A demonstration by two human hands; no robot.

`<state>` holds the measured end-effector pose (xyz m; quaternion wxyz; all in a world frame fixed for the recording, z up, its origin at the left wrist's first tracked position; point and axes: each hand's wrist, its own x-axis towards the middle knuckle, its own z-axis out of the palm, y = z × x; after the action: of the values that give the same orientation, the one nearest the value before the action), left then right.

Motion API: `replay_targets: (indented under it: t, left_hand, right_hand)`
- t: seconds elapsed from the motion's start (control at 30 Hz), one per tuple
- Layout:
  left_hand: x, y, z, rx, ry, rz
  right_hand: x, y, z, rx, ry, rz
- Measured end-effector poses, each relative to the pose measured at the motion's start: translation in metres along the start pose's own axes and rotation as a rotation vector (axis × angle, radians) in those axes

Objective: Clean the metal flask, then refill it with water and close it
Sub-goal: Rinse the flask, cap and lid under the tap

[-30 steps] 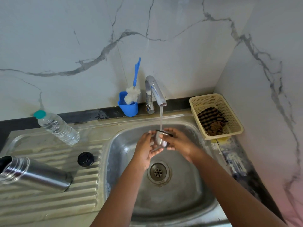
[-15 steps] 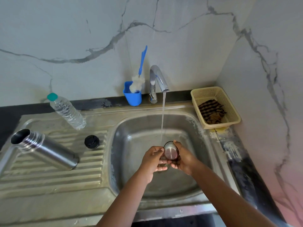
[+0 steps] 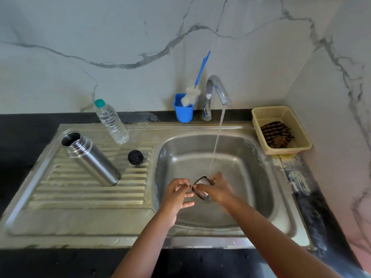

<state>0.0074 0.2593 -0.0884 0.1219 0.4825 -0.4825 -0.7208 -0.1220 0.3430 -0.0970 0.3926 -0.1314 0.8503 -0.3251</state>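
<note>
Marble-look walls are closing in on two sides of a steel sink set in a dark bench, and I'm watching it all from above. Task thing first: the metal flask is standing open-mouthed on the ribbed drainboard, well left of the basin, its black stopper sitting just beside it. My guess is they're parked there to drain while the smaller part gets washed.

That smaller part is the steel cap cup, and it's sitting under the running stream from the tap. The right hand is gripping it by the rim, tilted so the water is hitting near its mouth. The left hand is right beside it with fingers loosely curled and fingertips near the rim; looks like it's grasping nothing, maybe rubbing, can't say for sure.

Outward from there: a plastic water bottle is standing behind the flask, a blue cup with a bottle brush is sitting by the tap, and a yellow basket with a striped cloth is hugging the right wall. Room-wise, the basin is leaving plenty of space for both hands, but the right wall is pinching that side, so I'd be reaching left for the flask.
</note>
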Motion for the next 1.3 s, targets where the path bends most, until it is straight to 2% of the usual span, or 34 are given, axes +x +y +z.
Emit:
replay_targets:
  t: [0.2,0.27,0.37,0.47,0.7,0.93,1.03,1.1,1.17,1.23,1.3]
  left_hand:
    - [-0.007,-0.003,-0.054,-0.050,0.227,0.153]
    - [-0.008,-0.007,-0.072,-0.093,0.304,0.191]
    - [-0.009,-0.013,-0.097,-0.141,0.368,0.226]
    - [-0.008,-0.019,-0.117,-0.125,0.447,0.232]
    - [0.005,-0.023,-0.145,-0.056,0.462,0.226]
    - [0.016,-0.023,-0.159,0.027,0.422,0.204]
    - [0.017,-0.024,-0.157,0.043,0.503,0.194]
    - [0.012,-0.023,-0.151,0.161,0.655,0.264]
    - [0.005,-0.017,-0.138,0.280,0.756,0.436]
    - [0.001,-0.006,-0.123,0.398,0.757,0.637]
    - [0.005,0.004,-0.107,0.509,0.690,0.793]
  right_hand:
    - [-0.019,-0.064,0.046,-0.274,-0.039,-0.559]
    - [-0.017,-0.080,0.070,-0.346,-0.087,-0.667]
    - [-0.017,-0.094,0.104,-0.399,-0.202,-0.683]
    - [-0.015,-0.102,0.127,-0.434,-0.244,-0.690]
    - [-0.008,-0.107,0.159,-0.502,-0.272,-0.796]
    - [-0.002,-0.108,0.175,-0.557,-0.225,-0.881]
    - [0.000,-0.107,0.174,-0.547,-0.229,-0.886]
    - [0.001,-0.103,0.170,-0.493,-0.207,-0.876]
    - [0.002,-0.096,0.161,-0.417,-0.169,-0.868]
    - [0.006,-0.086,0.148,-0.338,-0.139,-0.872]
    - [0.012,-0.072,0.128,-0.282,-0.065,-0.874]
